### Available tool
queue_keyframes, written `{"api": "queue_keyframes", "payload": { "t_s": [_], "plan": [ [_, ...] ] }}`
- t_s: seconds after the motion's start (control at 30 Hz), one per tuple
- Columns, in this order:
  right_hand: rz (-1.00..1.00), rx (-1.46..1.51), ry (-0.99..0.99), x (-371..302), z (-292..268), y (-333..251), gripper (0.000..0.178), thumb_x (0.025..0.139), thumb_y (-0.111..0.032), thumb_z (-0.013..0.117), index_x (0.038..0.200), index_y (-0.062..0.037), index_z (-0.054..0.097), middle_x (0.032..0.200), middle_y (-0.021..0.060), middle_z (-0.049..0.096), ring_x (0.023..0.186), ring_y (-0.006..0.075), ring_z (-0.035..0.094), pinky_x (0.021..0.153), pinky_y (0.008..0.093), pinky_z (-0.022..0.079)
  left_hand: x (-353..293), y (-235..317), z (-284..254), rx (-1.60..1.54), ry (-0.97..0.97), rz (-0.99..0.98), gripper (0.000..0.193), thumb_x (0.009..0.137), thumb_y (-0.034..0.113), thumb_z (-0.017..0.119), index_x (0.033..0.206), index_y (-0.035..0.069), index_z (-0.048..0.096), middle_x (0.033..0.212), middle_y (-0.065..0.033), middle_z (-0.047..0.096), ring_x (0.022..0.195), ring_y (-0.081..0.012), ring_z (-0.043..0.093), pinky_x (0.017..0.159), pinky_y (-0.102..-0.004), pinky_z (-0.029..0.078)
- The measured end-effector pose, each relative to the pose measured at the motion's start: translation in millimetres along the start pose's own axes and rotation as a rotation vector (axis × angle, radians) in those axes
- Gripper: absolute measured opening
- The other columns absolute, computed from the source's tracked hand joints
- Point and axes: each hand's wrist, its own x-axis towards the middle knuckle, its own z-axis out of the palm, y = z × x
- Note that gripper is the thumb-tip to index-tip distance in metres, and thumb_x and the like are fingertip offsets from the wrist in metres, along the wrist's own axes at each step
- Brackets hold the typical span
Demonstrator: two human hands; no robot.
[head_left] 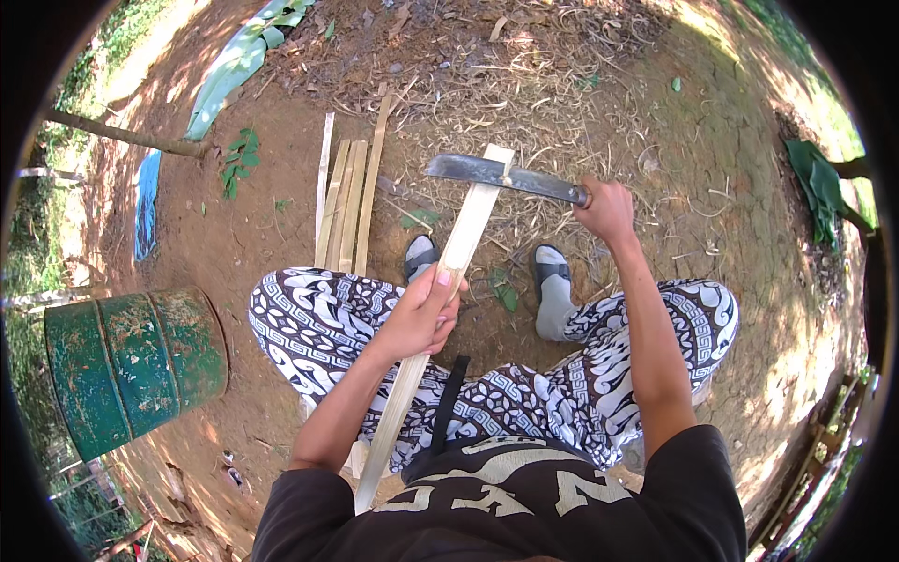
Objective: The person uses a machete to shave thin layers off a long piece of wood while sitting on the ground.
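Observation:
My left hand is wrapped round the middle of a long pale strip, apparently split bamboo. The strip slants from beside my body up and away over the ground between my feet. My right hand grips the handle of a machete. Its long dark blade lies across the strip near the far end, tip pointing left. A small curl or chip of pale material shows where blade and strip meet. How deep the edge sits in the strip I cannot tell.
Several similar strips lie side by side beyond my left knee. Thin shavings litter the brown ground ahead. A rusty green drum lies at the left, near blue strands and a large leaf. My sandalled feet flank the strip.

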Motion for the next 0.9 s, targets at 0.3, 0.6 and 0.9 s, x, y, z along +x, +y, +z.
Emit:
{"api": "queue_keyframes", "payload": {
  "t_s": [0.3, 0.6, 0.9],
  "plan": [
    [0.241, 0.19, -0.078, -15, -13, -78, 0.011, 0.072, -0.014, 0.062, 0.08, -0.0085, 0.064, 0.062, 0.0158, 0.062, 0.062, 0.0371, 0.065, 0.062, 0.0469, 0.053, 4, 7, -3, -0.005, 0.084, 0.115, 0.04, 0.107, 0.043, 0.033, 0.113, 0.005, 0.046, 0.064, 0.0031, 0.034, 0.039, -0.0036, 0.028, 0.033, -0.0215, 0.027],
    [-0.231, 0.148, -0.148, -33, -5, -110, 0.012, 0.067, -0.016, 0.063, 0.073, -0.0096, 0.054, 0.059, 0.0082, 0.06, 0.054, 0.0297, 0.061, 0.055, 0.0429, 0.05, 7, 4, -2, -0.03, 0.099, 0.038, 0.038, 0.107, 0.041, 0.034, 0.113, 0.006, 0.046, 0.064, 0.0032, 0.033, 0.039, -0.0035, 0.027, 0.033, -0.0214, 0.026],
    [0.704, -0.003, 0.077, 23, 18, 115, 0.03, 0.084, -0.026, 0.054, 0.093, -0.0028, 0.07, 0.083, 0.025, 0.069, 0.079, 0.0399, 0.069, 0.073, 0.0475, 0.055, -4, 2, -13, 0.065, 0.048, 0.052, 0.038, 0.108, 0.041, 0.034, 0.109, 0.006, 0.048, 0.063, 0.0035, 0.033, 0.037, -0.003, 0.025, 0.032, -0.0208, 0.025]
  ]
}}
